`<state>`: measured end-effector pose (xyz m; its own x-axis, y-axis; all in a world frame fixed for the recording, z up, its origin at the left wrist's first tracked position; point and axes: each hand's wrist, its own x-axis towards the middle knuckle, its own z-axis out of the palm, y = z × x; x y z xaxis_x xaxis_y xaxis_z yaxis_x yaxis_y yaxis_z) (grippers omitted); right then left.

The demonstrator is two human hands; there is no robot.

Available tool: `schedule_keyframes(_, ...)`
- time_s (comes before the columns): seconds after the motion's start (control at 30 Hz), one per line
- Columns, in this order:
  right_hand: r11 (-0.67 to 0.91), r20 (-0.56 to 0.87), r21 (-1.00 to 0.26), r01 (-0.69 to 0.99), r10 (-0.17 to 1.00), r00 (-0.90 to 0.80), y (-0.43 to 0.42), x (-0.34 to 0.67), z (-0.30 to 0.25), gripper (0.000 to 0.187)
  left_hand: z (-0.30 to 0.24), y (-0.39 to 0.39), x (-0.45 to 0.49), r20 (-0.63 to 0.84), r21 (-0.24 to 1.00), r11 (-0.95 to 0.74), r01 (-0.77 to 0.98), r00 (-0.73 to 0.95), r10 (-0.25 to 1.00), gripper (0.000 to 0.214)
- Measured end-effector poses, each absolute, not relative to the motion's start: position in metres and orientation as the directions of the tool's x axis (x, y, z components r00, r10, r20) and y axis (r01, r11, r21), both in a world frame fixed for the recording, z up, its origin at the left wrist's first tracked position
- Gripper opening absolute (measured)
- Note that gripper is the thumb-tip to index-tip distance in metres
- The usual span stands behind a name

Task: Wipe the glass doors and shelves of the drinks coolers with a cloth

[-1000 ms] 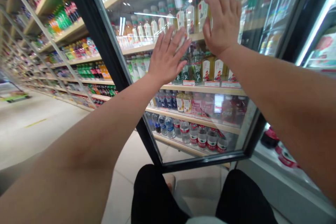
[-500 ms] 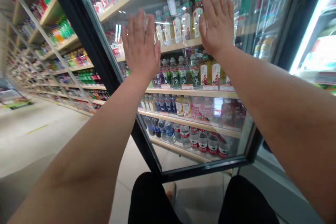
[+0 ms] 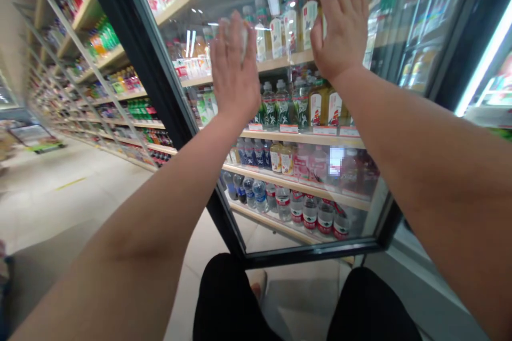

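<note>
My left hand [image 3: 234, 72] lies flat against the glass door [image 3: 304, 224] of a drinks cooler, fingers pointing up. A small white cloth [image 3: 240, 37] shows under its fingertips, pressed to the glass. My right hand [image 3: 340, 16] rests higher and to the right on the same pane, fingers stretched and spread, holding nothing. Behind the glass stand rows of bottles [image 3: 288, 104] on shelves.
The door's black frame [image 3: 160, 90] slants down to the floor near my knees [image 3: 228, 298]. Open shelves of drinks [image 3: 120, 85] run along the aisle at left. A lit cooler [image 3: 484, 53] is at right, with tiled floor [image 3: 60, 208] on the left.
My left hand slid left across the glass from the middle shelf, then came back a little to the right and up. My right hand stayed high on the pane.
</note>
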<state>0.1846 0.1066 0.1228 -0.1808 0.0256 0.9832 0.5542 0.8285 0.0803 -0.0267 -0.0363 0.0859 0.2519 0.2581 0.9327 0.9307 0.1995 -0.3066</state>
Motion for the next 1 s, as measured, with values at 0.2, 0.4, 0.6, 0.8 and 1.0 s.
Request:
schedule_keyframes(0.2, 0.838, 0.983, 0.082, 0.539, 0.022, -0.183, 0.106, 0.185, 0.122, 0.059, 0.057, -0.056, -0.014, 0.702, -0.575, 0.061, 0.816, 0.453, 0.549, 0.071)
schedule_keyframes(0.4, 0.831, 0.983, 0.073, 0.551, 0.033, -0.18, 0.104, 0.185, 0.122, 0.059, 0.067, -0.044, -0.011, 0.914, -0.33, 0.209, 0.921, 0.256, 0.315, 0.071)
schedule_keyframes(0.6, 0.841, 0.982, 0.059, 0.538, 0.047, -0.181, 0.101, 0.188, 0.123, 0.06, 0.063, -0.045, 0.002, 0.68, -0.578, -0.004, 0.816, 0.485, 0.55, 0.066)
schedule_keyframes(0.8, 0.84, 0.978, 0.055, 0.54, 0.062, -0.197, 0.101, 0.187, 0.123, 0.06, 0.106, -0.042, 0.001, 0.977, -0.156, 0.256, 0.954, 0.111, 0.182, 0.069)
schedule_keyframes(1.0, 0.836, 0.978, 0.05, 0.547, 0.07, -0.196, 0.104, 0.186, 0.124, 0.06, 0.063, -0.032, 0.021, 0.771, -0.458, 0.064, 0.886, 0.361, 0.525, 0.073)
